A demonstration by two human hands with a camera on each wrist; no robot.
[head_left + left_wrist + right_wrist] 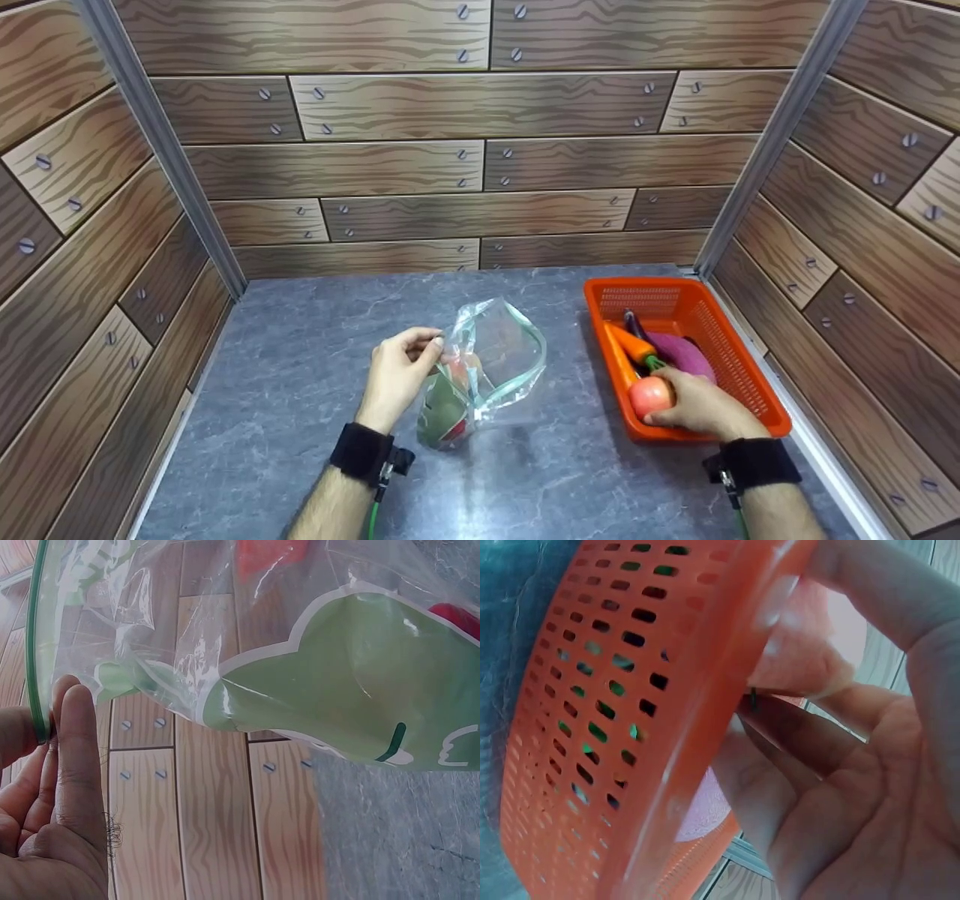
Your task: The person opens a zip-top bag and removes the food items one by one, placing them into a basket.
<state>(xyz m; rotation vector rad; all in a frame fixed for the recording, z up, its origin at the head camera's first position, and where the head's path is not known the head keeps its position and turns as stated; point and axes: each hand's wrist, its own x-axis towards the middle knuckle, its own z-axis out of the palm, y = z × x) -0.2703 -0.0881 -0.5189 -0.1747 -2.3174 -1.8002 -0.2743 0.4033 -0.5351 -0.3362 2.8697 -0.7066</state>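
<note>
The left hand [395, 375] pinches the rim of a clear printed bag [480, 375] standing open on the worktop [300, 390], left of the orange basket [739, 367]. The right hand [701, 409] curls its fingers round a peach-coloured fruit [649, 395] at the basket's near end, beside a carrot [634, 345] and purple vegetable [682, 354].

carrot [631, 344], purple eggplant [681, 352], wood-print walls [465, 161]

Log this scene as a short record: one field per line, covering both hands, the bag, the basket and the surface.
left hand: pinches the rim of the clear bag, mouth held open
clear bag: green print, something red inside
right hand: grips a pinkish-red round fruit in the orange basket
basket contents: carrot, purple sweet potato
surface: grey marbled tabletop
</note>
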